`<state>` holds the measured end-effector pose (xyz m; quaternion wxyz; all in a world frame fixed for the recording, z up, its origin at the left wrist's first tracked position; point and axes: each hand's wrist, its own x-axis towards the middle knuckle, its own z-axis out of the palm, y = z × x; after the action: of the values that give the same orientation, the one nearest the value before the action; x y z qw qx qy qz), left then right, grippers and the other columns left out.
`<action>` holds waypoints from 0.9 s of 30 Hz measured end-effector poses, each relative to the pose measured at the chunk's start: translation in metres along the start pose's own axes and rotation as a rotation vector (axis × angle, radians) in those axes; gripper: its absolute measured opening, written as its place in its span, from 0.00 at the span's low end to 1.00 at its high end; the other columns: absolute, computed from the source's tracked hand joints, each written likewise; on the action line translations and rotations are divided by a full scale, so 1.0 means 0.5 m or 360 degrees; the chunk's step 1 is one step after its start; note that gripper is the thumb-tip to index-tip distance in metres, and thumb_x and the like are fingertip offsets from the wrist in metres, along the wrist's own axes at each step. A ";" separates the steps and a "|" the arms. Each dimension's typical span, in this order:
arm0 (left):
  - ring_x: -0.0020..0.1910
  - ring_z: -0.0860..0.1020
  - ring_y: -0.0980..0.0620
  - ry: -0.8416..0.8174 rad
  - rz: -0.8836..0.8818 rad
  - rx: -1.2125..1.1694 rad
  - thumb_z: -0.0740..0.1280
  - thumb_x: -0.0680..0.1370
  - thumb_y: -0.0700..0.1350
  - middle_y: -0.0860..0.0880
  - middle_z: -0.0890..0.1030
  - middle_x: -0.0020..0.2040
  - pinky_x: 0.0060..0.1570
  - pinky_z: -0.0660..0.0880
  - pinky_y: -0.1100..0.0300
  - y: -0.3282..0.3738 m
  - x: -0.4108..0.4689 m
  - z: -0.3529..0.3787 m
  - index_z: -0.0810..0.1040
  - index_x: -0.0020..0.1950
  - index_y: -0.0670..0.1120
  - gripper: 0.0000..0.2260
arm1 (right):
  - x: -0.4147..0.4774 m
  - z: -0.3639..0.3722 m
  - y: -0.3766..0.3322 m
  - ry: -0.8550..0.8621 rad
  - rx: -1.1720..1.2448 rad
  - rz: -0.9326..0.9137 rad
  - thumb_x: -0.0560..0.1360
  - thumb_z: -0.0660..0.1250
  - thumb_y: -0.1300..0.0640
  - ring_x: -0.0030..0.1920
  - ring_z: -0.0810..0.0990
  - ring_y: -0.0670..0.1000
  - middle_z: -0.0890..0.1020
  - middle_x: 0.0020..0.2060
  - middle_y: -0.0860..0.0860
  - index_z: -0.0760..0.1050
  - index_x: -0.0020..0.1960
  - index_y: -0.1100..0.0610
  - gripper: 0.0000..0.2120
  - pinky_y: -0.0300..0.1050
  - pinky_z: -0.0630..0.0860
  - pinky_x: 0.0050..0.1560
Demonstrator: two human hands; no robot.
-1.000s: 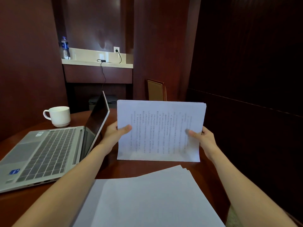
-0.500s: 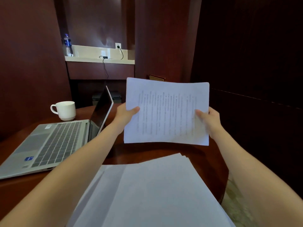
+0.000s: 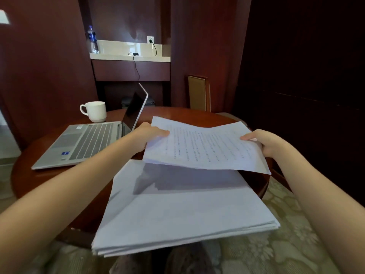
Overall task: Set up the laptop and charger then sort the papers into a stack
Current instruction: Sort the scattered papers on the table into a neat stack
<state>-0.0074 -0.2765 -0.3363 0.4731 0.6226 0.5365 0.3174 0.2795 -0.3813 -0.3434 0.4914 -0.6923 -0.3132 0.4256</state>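
One printed white paper sheet (image 3: 205,147), pinched at its side edges by the left hand (image 3: 147,136) and right hand (image 3: 264,142), thumbs on top, held low over the white paper stack (image 3: 177,210) on the round reddish-brown wooden table (image 3: 189,114), open silver laptop (image 3: 94,139) alongside.

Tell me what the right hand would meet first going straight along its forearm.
The right hand holds the printed sheets; beyond them the way over the table looks free, then probably the chair back. Depth is unclear.

White papers (image 3: 183,210); silver laptop (image 3: 87,143); white mug (image 3: 95,111); reddish-brown table (image 3: 189,114); floral beige carpet (image 3: 286,248).
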 end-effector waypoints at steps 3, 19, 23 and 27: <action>0.55 0.78 0.42 -0.0033 -0.0114 0.0161 0.73 0.71 0.47 0.43 0.77 0.59 0.58 0.75 0.49 -0.045 -0.032 -0.023 0.72 0.65 0.39 0.25 | -0.014 0.028 0.030 -0.0049 -0.0159 0.0069 0.74 0.65 0.64 0.44 0.78 0.56 0.78 0.56 0.59 0.70 0.67 0.63 0.21 0.47 0.75 0.39; 0.51 0.73 0.47 0.0049 -0.0094 0.0516 0.72 0.72 0.46 0.46 0.73 0.57 0.48 0.71 0.56 -0.162 -0.148 -0.079 0.58 0.73 0.41 0.35 | -0.063 0.083 0.089 -0.0087 -0.0972 -0.0015 0.68 0.73 0.54 0.49 0.77 0.59 0.75 0.54 0.58 0.69 0.64 0.62 0.29 0.46 0.74 0.42; 0.59 0.73 0.45 0.0049 0.0029 0.0987 0.72 0.71 0.54 0.47 0.73 0.63 0.53 0.71 0.54 -0.157 -0.168 -0.093 0.53 0.75 0.46 0.40 | -0.081 0.098 0.084 0.0009 -0.1336 -0.0054 0.71 0.69 0.53 0.28 0.60 0.48 0.60 0.30 0.50 0.60 0.34 0.55 0.18 0.37 0.60 0.23; 0.70 0.66 0.43 0.0123 0.0106 0.1527 0.64 0.72 0.64 0.45 0.63 0.74 0.65 0.65 0.50 -0.158 -0.193 -0.096 0.53 0.76 0.50 0.39 | -0.086 0.109 0.087 -0.0002 -0.1397 -0.0048 0.73 0.67 0.50 0.32 0.65 0.49 0.65 0.34 0.51 0.67 0.42 0.58 0.13 0.39 0.68 0.32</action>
<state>-0.1012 -0.3598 -0.3819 0.1017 0.7752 0.6194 0.0720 0.2126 -0.4093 -0.3810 0.1564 -0.8306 -0.4748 0.2455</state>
